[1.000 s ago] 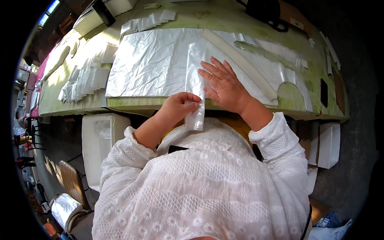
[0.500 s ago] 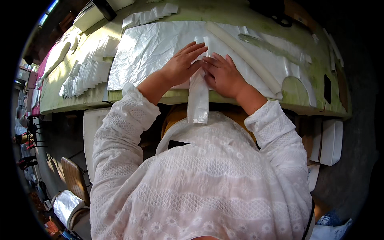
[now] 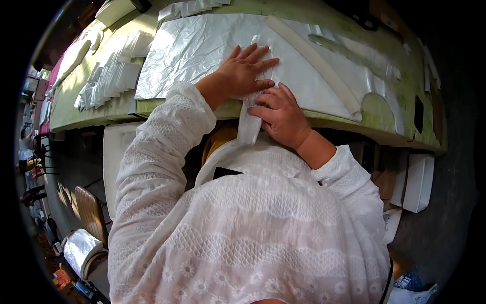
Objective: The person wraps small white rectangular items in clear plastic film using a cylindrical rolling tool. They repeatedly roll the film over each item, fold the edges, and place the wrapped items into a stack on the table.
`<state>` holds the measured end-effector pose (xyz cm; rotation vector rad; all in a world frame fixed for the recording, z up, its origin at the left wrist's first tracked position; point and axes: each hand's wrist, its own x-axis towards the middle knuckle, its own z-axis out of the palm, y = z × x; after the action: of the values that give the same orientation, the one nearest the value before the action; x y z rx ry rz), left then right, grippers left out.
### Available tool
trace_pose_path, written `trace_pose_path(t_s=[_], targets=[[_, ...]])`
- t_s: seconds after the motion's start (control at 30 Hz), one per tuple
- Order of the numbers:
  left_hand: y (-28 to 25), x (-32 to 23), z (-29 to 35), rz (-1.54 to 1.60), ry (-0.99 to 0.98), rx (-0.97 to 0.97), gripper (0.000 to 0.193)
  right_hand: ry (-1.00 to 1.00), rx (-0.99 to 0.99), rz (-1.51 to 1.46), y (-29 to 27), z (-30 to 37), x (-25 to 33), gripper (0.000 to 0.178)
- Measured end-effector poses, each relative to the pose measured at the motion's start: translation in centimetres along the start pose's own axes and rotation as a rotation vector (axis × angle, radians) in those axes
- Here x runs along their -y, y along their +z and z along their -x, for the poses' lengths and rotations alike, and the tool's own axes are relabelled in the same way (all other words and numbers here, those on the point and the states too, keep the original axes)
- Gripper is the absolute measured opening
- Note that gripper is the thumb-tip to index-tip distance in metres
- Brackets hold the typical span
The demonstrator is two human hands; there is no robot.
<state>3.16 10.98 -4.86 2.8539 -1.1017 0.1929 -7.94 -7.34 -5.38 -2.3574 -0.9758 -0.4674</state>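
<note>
A narrow folded strip of clear plastic film [image 3: 249, 127] runs over the table's near edge and hangs down toward my lap. My left hand [image 3: 244, 72] lies palm down across its upper part, fingers spread over the plastic. Lower down, my right hand [image 3: 283, 112] has its fingers curled against the strip's right side, gripping it. Under both hands a wide, wrinkled sheet of shiny plastic [image 3: 185, 50] covers the middle of the table. The part of the strip beneath my left palm is hidden.
A long pale tube [image 3: 316, 68] lies slanted on the sheet's right side. Folded plastic pieces lie in an overlapping row [image 3: 114, 83] at left, others at the far edge [image 3: 190, 7]. The green-covered table [image 3: 197, 112] has a dark flat object [image 3: 418, 114] at right.
My left hand has flattened and spread its fingers. My right hand has moved down toward me along the strip, whose hanging end now tilts and sits a little higher in view.
</note>
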Motion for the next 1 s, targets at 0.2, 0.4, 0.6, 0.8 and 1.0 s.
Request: trace_pose_path(t_s=[0.2, 0.4, 0.6, 0.8, 1.0], targets=[[-2.6, 1.1, 4.5, 0.647, -0.027, 0.002, 0.049, 0.064, -0.139, -0.152, 0.2, -0.5, -0.5, 0.01], [-2.3, -1.1, 7.6, 0.439, 0.024, -0.141, 0.035, 0.27, -0.216, -0.285, 0.3, -2.0, -1.5, 0.016], [-0.1, -1.6, 6.7, 0.629, -0.229, -0.265, 0.021, 0.748, 0.146, -0.269, -0.5, -7.0, -3.6, 0.037], [-1.7, -2.3, 5.8, 0.433, -0.436, -0.179, 0.021, 0.845, 0.405, -0.161, -0.8, -9.8, -4.7, 0.041], [-0.9, -1.7, 4.0, 0.283, -0.154, -0.41, 0.066, 0.865, 0.411, -0.168, -0.5, -10.4, -5.1, 0.039]])
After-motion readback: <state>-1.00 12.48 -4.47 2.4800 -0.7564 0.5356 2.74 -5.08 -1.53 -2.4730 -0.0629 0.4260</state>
